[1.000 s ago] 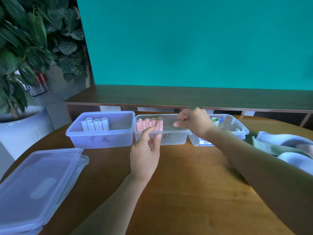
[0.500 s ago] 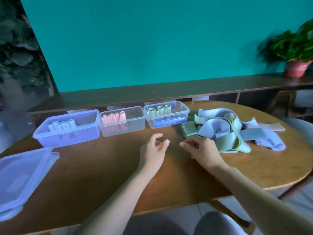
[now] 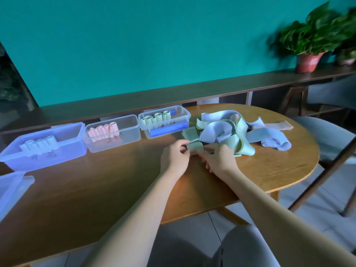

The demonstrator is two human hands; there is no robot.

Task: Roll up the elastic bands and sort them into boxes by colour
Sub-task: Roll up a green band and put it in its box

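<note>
Both forearms reach out over the table (image 3: 96, 193), coming together just short of the loose pile (image 3: 231, 132) of bands. The left hand (image 3: 174, 159) has its fingers curled, thumb and fingertips pinching the near end of a green band (image 3: 195, 146). The right hand (image 3: 218, 160) grips the same band from the other side, fingers bent under it. The band sits low between them, at or just above the wood, and its far part folds back toward the pile.

The pile lies just beyond the right hand: pale blue and green bands tangled, with a pink one (image 3: 277, 126) stretched flat at the far right. To the left of it, three boxes stand in a row along the table's far edge. The green box (image 3: 185, 117) holds upright green rolls (image 3: 157, 118) and is nearest the hands. The pink box (image 3: 133, 132) beside it holds pink rolls (image 3: 103, 132). The blue box (image 3: 65, 151) at the left holds pale rolls (image 3: 39, 145). A lid (image 3: 11, 189) lies at the table's left edge, well apart from the hands.

Behind the table runs a long shelf (image 3: 134, 101) against a teal wall, with a blurred potted plant (image 3: 310, 39) on its right end. A chair (image 3: 325, 135) stands at the right of the table. The wood between the hands and the near edge is bare, and the rounded right rim curves away just past the pile.
</note>
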